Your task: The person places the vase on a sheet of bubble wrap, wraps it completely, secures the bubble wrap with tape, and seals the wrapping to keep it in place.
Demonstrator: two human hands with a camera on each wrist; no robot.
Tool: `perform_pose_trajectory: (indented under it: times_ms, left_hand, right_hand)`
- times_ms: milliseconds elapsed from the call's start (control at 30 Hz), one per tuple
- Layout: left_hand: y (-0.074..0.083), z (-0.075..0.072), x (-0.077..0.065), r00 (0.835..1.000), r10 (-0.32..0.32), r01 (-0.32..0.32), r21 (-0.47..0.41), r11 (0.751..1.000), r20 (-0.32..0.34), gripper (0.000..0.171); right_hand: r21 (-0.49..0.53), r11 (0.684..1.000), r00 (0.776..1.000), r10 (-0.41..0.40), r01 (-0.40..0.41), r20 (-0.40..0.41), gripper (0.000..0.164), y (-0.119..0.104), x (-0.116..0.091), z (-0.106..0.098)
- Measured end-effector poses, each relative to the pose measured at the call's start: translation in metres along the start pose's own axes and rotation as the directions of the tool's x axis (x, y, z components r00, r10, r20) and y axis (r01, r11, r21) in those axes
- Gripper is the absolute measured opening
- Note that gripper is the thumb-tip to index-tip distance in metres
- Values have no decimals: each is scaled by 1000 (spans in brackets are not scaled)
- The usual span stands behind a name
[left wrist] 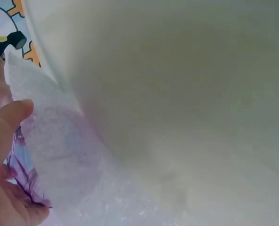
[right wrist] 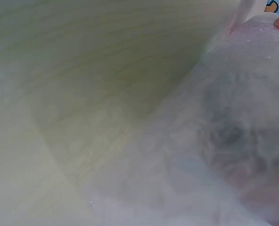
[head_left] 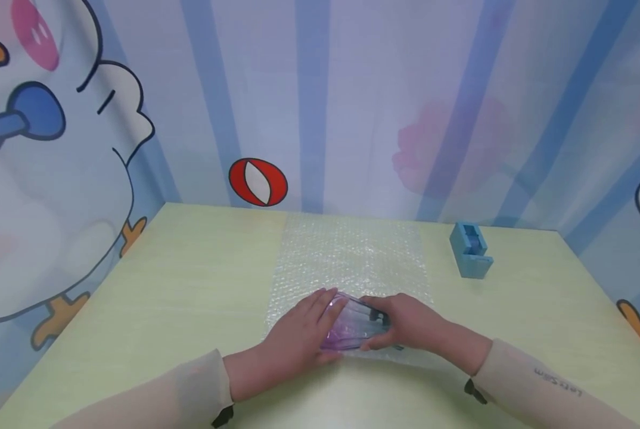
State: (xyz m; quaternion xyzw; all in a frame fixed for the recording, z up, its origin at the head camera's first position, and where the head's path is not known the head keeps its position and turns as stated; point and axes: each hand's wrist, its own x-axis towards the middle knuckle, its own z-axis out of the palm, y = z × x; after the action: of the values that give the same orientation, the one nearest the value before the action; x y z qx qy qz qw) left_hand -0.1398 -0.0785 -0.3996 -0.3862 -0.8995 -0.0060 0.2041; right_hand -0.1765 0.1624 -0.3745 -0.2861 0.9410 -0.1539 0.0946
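Note:
A clear, glossy object (head_left: 352, 326), purple at the left and teal at the right with a dark patch, lies over the near part of a bubble wrap sheet (head_left: 347, 250). My left hand (head_left: 295, 336) holds its left end, fingers across the top and thumb at the near side. At the other end my right hand (head_left: 413, 322) grips it between thumb and fingers. In the left wrist view, the wrap (left wrist: 64, 160) stands up along the object's near side, under my left thumb. Through the wrap (right wrist: 177, 160) in the right wrist view, the dark patch shows blurred. The object's exact kind cannot be told.
A blue tape dispenser (head_left: 470, 256) stands on the pale yellow table (head_left: 207, 268), to the right of the wrap. Behind the table hangs a striped blue cloth (head_left: 352, 107) with cartoon prints, which also runs along both sides.

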Motion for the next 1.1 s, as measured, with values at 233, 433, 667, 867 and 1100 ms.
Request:
perform_pose_trajectory:
  times_ms: [233,433,667,867,1100]
  left_hand:
    - [-8,-6,9,1000,12,-10,-75,997,29,83]
    - [-12,-10,19,991,-9,28,-134,991,136,82]
    - [-18,-13,25,973,-43,95,-224,970,225,83]
    - [-22,-13,28,963,-56,134,-289,948,264,83]
    - [-29,-12,35,941,-63,182,-340,922,333,79]
  right_hand:
    - [-16,1000,1000,-11,12,25,85,2,-1,-1]
    - [17,999,998,-51,50,47,83,8,-6,-7]
    - [-18,998,995,-55,54,-77,76,-3,-26,-11]
    - [-71,996,971,-75,60,-229,67,-19,-40,-4]
    - [-331,940,908,-211,87,-361,77,-27,-46,20]
